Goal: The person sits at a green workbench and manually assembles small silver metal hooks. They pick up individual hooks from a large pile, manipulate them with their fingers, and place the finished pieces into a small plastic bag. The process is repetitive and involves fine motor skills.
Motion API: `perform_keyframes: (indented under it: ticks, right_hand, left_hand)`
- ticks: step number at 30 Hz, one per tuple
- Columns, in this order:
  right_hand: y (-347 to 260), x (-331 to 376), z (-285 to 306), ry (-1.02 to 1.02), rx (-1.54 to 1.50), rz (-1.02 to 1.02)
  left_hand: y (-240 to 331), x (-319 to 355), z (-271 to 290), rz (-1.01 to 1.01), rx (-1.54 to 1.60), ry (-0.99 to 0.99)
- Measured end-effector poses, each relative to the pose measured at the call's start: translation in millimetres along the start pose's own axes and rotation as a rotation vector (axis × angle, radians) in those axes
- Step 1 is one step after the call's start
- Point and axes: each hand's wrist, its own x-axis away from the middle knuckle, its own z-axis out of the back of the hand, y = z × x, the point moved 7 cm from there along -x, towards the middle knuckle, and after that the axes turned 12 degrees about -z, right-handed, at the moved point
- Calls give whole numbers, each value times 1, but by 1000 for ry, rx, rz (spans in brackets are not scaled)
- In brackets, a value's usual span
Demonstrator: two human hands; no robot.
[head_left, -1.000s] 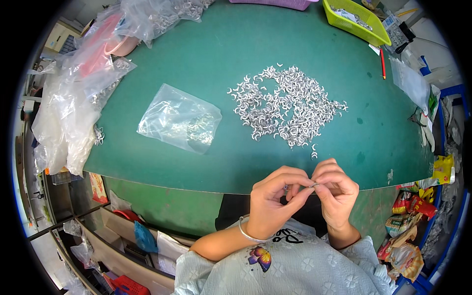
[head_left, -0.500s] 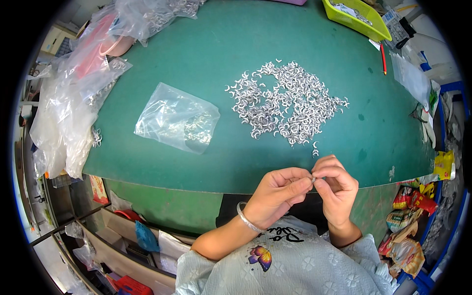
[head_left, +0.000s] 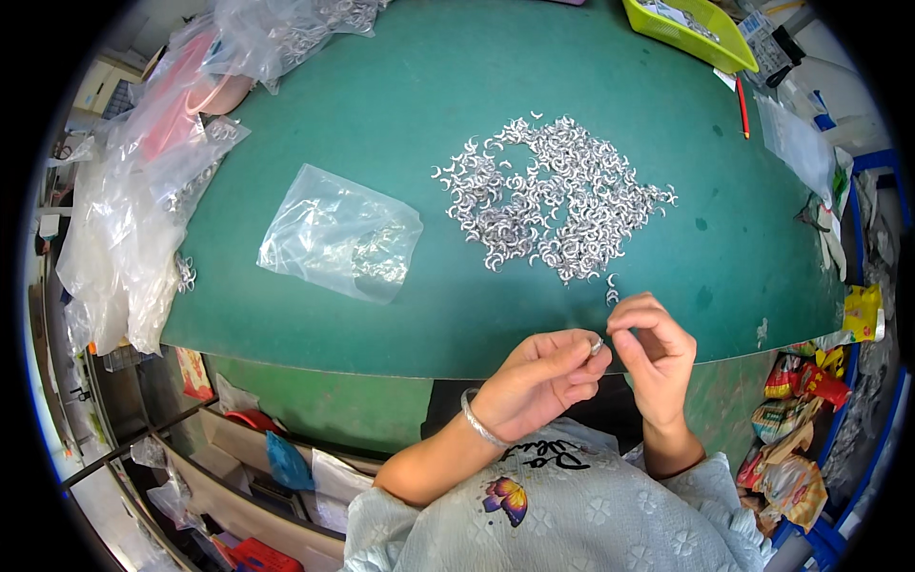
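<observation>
My left hand (head_left: 548,372), with a silvery bracelet (head_left: 481,419) on its wrist, pinches a small curved silver metal piece (head_left: 597,347) between thumb and fingertips. Just to its right is my right hand (head_left: 656,357), its fingers loosely bent and no piece visible in it. Both hands hover over the near edge of the green table (head_left: 457,329). Beyond them lies a broad pile of small crescent-shaped silver pieces (head_left: 581,205). A couple of loose crescents (head_left: 612,290) rest between the pile and my right hand.
Left of the pile lies a flat clear plastic bag (head_left: 338,234). Larger plastic bags (head_left: 124,229) and a pink bowl (head_left: 221,93) crowd the left edge. A yellow-green basket (head_left: 696,38) and a red pencil (head_left: 742,108) are at the far right. Open drawers (head_left: 248,477) stand below left.
My hands have come apart: the right has drawn slightly away from the piece, while the left keeps hold of it. The pile and the flat bag lie as before.
</observation>
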Motion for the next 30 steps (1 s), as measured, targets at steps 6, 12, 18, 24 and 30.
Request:
perform_keyframes:
  ticks: [6,12,18,24,30]
  right_hand:
    - [13,-31,-8,160,851,185]
    - [20,-34,-14,206,900,307]
    - [11,-36,2,276,736,370]
    - [20,-30,12,163,164,44]
    - [7,-13,-11,-84,20,35]
  left_hand:
    - [6,-4,11,-54,-35,66]
    - [16,3,37,-240,-325,170]
    - [24,7,45,-362,-494,280]
    - [24,3,46,-360,-459,270]
    - [28,3,30,-417,-635,265]
